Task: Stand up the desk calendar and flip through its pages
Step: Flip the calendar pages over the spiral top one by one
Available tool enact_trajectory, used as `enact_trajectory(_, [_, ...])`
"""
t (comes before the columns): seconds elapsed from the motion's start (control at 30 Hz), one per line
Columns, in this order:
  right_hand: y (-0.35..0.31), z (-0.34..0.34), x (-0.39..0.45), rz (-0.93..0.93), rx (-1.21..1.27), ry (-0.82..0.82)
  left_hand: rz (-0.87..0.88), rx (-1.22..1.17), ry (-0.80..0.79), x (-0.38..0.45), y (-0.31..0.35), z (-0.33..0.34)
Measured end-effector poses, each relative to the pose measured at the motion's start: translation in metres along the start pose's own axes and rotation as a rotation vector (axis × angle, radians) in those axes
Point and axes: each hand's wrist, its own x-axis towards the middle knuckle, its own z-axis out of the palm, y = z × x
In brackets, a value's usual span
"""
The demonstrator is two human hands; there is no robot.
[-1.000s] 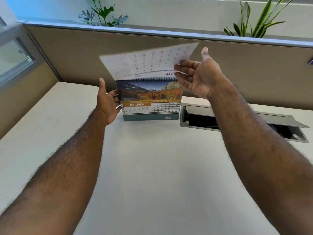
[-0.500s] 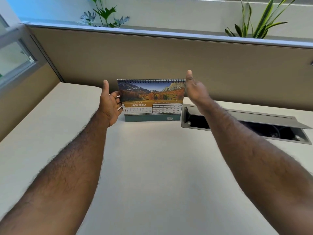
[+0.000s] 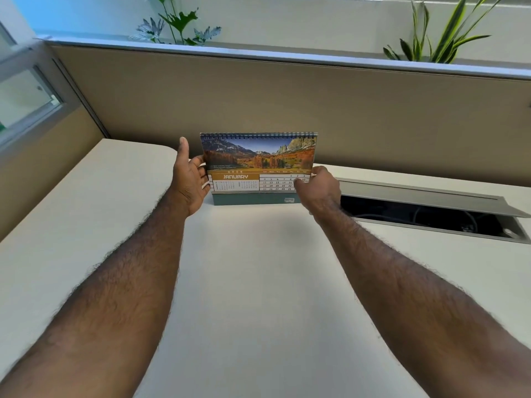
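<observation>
Calendar (image 3: pixel 258 168) — orange January band, teal base

Single view, head-worn, wide-angle. We look forward and down from above the near edge of a pale desk (image 3: pixel 258 297), facing the tan partition (image 3: pixel 287 99) at its far side. Both forearms enter from the bottom corners and converge toward frame centre, so we sit just behind and above them. The left hand (image 3: pixel 188 179) and right hand (image 3: pixel 320 191) lie mid-frame, at arm's reach, either side of the desk calendar (image 3: pixel 258 168). The lens bends the partition's top rail and the desk edges. Plants (image 3: pixel 439 33) behind the partition mark the upper limit of the field. No second view shares the scene.
</observation>
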Motion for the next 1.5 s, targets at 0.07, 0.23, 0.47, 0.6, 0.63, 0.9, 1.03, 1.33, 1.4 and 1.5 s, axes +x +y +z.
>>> enact_trajectory(0.07, [0.0, 0.0, 0.0, 0.007, -0.049, 0.043, 0.0, -0.001, 0.001, -0.001, 0.0, 0.001])
enact_trajectory(0.23, [0.007, -0.004, 0.002, 0.078, 0.078, 0.061, 0.007, 0.005, 0.001, -0.001, -0.001, 0.0])
enact_trajectory(0.47, [0.006, -0.012, -0.001, 0.082, 0.112, 0.062, 0.019, 0.018, 0.007, -0.001, 0.0, -0.001])
enact_trajectory(0.6, [0.002, -0.023, -0.009, 0.011, 0.05, 0.056, 0.026, 0.022, 0.02, 0.001, 0.001, -0.001])
enact_trajectory(0.63, [0.0, -0.027, -0.011, 0.002, 0.098, 0.044, 0.029, 0.025, 0.019, 0.001, 0.001, -0.001])
enact_trajectory(0.9, [-0.033, -0.087, -0.007, 0.236, 0.991, -0.474, 0.008, -0.08, -0.134, -0.002, 0.003, -0.003])
enact_trajectory(1.03, [-0.045, -0.105, 0.001, 0.063, 1.172, -0.565, 0.014, -0.042, 0.014, 0.0, 0.0, -0.002])
enact_trajectory(1.33, [-0.056, -0.09, 0.023, -0.198, 0.664, -0.379, -0.002, -0.009, 0.011, 0.002, 0.0, -0.003])
enact_trajectory(1.4, [-0.051, -0.084, 0.028, -0.238, 0.53, -0.354, 0.002, -0.01, 0.015, 0.003, -0.001, -0.003])
enact_trajectory(1.5, [-0.045, -0.078, 0.035, -0.204, 0.472, -0.331, 0.013, 0.001, 0.008, 0.001, -0.003, -0.003])
